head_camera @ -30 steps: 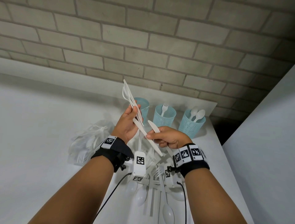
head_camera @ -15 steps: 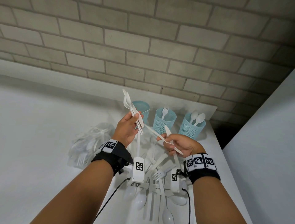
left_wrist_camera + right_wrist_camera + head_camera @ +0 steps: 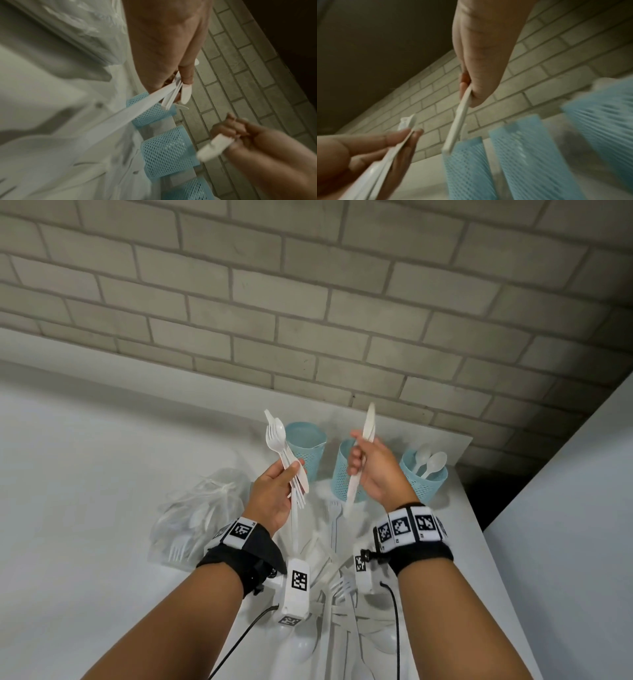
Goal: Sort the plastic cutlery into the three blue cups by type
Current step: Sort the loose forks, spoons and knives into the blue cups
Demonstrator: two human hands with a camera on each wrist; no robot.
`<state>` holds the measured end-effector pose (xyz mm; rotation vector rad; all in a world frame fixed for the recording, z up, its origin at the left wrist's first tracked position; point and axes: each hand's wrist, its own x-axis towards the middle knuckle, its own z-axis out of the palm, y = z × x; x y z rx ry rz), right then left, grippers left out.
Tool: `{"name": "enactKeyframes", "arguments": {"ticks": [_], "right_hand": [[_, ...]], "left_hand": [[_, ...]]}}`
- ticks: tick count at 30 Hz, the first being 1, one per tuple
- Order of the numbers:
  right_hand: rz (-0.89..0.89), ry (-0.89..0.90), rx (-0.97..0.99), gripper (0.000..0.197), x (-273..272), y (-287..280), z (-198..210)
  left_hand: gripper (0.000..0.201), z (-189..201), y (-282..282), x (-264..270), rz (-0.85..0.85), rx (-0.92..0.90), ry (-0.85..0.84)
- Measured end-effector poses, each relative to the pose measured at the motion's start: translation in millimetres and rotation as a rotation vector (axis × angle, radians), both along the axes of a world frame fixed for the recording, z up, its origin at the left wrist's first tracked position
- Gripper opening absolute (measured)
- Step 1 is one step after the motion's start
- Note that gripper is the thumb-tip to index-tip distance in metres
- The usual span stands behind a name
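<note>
Right hand carries one knife upright, directly in front of the middle cup.

The right hand (image 3: 371,470) pinches the knife (image 3: 363,453) mid-handle — long axis near vertical, blade up; the left cup (image 3: 306,451) lies just to its left, nearer this hand's side. The left hand (image 3: 274,498) grips a mixed bundle (image 3: 286,460) of cutlery, heads up, beside the left cup; the loose pile (image 3: 337,587) rests on the table below.

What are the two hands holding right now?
Left hand: grips a bundle of cutlery.
Right hand: grips one knife.
</note>
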<state>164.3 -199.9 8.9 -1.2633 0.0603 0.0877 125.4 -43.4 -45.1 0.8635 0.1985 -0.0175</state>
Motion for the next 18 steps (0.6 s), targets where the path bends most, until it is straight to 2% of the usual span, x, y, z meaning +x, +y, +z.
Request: {"name": "enactKeyframes", "arguments": {"ticks": [3, 6, 8, 12, 16, 18], "right_hand": [[-0.188, -0.182, 0.079, 0.023, 26, 26, 21], [-0.252, -0.330, 0.121, 0.022, 47, 47, 34], [-0.273, -0.382, 0.052, 0.024, 59, 60, 34], [-0.247, -0.371, -0.134, 0.025, 77, 81, 13], [-0.155, -0.249, -0.248, 0.016, 87, 85, -9], [-0.127, -0.200, -0.277, 0.025, 87, 83, -10]], "left_hand": [[0.031, -3, 2, -2, 0.014, 0.003, 0.009], [0.027, -8, 6, -2, 0.042, -0.004, 0.037], [0.025, -12, 8, -2, 0.046, -0.009, 0.050], [0.024, -18, 11, -1, 0.021, 0.023, 0.058], [0.019, -20, 15, 0, -0.013, 0.053, 0.062], [0.018, -22, 16, 1, -0.031, 0.077, 0.071]]}}
